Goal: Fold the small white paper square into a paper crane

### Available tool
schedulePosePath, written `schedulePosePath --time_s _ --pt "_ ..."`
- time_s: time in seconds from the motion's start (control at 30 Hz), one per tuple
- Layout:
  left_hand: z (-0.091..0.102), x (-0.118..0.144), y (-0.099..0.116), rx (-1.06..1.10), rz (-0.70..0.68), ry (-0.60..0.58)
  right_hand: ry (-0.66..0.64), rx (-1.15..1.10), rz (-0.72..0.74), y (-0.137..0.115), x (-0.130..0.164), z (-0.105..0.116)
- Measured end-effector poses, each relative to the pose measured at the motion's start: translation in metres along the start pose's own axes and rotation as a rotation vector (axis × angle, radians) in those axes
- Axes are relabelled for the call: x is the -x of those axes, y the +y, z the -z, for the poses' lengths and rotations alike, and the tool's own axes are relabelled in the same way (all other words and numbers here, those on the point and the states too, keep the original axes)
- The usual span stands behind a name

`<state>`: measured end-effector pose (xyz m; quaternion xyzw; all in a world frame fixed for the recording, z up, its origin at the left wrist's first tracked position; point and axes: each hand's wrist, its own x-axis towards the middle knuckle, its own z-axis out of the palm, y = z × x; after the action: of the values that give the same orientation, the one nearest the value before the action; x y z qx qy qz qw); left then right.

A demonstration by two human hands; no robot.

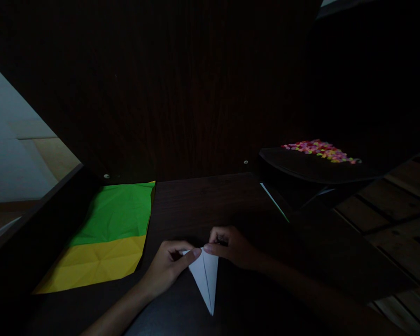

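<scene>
A white paper (206, 280) folded into a narrow triangle lies on the dark table (203, 200), its point aimed toward me. My left hand (168, 266) presses its forefinger on the paper's top left corner. From the right, my right hand (233, 247) pinches the top edge with thumb and fingers. Both hands meet at the wide end of the fold.
Creased green paper (117, 212) lies over a yellow sheet (98, 263) at the left of the table. A dark box (311, 170) with a patch of small multicoloured bits (320, 150) stands at the right, a thin white-green sheet edge (275, 201) under it. A dark wooden panel rises behind.
</scene>
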<state>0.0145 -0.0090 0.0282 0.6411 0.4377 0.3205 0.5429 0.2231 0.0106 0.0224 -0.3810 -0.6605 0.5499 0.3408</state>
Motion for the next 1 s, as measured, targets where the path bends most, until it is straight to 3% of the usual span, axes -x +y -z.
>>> schedulePosePath --time_s 0.3,0.63,1.0 --pt "-0.0026 0.0015 0.0052 -0.109 -0.104 -0.027 -0.082 0.043 0.018 0.0014 0.0019 0.0008" --pt "0.0004 0.001 0.0078 -0.14 -0.108 0.013 0.047 0.122 0.051 0.0037 0.0013 0.0023" --pt "0.0018 -0.003 -0.0003 -0.144 -0.111 0.115 0.052 0.08 0.05 0.0006 0.0015 0.0068"
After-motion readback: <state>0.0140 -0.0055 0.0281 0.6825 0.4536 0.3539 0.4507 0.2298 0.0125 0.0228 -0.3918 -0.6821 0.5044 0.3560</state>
